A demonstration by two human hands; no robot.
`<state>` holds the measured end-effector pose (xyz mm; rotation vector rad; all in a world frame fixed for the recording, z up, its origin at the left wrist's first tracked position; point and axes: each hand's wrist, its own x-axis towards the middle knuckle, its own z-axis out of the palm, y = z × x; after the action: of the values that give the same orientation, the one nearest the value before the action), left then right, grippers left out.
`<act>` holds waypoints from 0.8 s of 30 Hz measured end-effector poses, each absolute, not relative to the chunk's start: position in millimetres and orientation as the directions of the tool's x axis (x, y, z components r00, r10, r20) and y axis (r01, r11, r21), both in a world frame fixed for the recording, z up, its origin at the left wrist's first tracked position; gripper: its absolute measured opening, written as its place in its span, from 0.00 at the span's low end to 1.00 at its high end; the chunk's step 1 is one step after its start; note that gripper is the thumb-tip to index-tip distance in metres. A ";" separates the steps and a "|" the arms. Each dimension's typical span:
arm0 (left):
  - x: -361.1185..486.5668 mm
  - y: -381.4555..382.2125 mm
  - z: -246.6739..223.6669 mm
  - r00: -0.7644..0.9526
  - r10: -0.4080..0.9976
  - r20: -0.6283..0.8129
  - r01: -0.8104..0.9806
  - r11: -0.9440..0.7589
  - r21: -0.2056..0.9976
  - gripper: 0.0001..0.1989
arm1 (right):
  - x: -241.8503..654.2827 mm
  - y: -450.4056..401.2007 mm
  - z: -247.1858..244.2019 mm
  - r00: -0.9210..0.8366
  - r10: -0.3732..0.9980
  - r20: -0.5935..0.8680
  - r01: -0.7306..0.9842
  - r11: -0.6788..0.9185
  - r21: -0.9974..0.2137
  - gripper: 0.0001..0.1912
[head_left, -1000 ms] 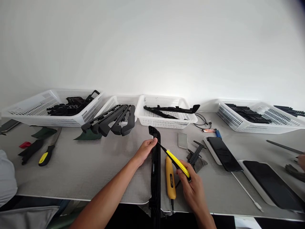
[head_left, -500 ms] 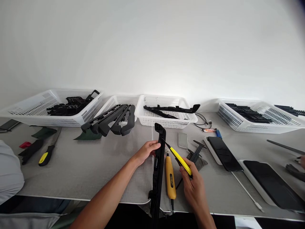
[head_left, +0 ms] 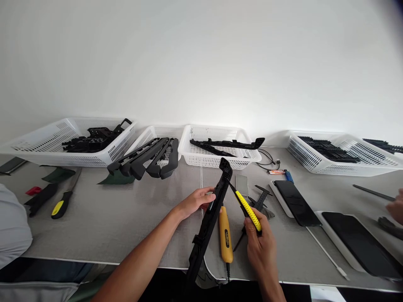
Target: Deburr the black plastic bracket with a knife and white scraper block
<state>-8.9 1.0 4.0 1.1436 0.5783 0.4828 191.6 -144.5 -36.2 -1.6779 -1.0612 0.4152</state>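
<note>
My left hand [head_left: 197, 202] grips a long black plastic strip [head_left: 206, 228] around its middle, thumb on top. The strip slants, its curved end up and to the right, its lower end past the table's front edge. My right hand [head_left: 260, 235] is closed on a yellow and black utility knife [head_left: 247, 209]. The knife's tip meets or nearly meets the strip just below the curved end; exact contact is too small to tell. A yellow corded pen-shaped tool [head_left: 225, 237] lies on the table between my hands, partly behind the strip.
White baskets [head_left: 220, 161] with black parts line the wall. A caliper [head_left: 260, 199], two phones [head_left: 297, 202] on white boxes and a cable lie rightward. A file [head_left: 63, 205] lies left. A co-worker's hand [head_left: 397, 207] is at the right edge, a grey sleeve [head_left: 12, 226] at the left.
The black strip has tilted, its top moving right and its lower end left. My right hand and the knife have shifted slightly right and down. The co-worker's hand at the right shows more.
</note>
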 end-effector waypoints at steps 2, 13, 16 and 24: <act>-8.4 -0.9 2.8 0.772 0.611 -0.177 -0.059 0.346 0.936 0.32 | 192.0 -145.2 -36.8 0.549 0.810 0.207 0.430 -0.062 -0.901 0.25; -4.5 2.4 -8.3 0.633 0.759 -0.153 -0.172 0.331 0.928 0.40 | 189.6 -144.8 -32.1 0.445 0.849 0.283 0.509 0.020 -0.861 0.23; -4.5 2.7 -8.2 0.622 0.765 -0.165 -0.176 0.342 0.923 0.39 | 189.2 -145.1 -31.4 0.416 0.865 0.279 0.511 0.032 -0.859 0.22; -2.8 2.1 -12.1 0.639 0.753 -0.156 -0.174 0.339 0.924 0.33 | 190.8 -144.5 -33.5 0.464 0.840 0.280 0.511 0.004 -0.860 0.23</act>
<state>-2.8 2.1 -12.1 1.0607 0.6453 0.6611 190.8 -144.5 -33.5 -1.6541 -1.1842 0.3889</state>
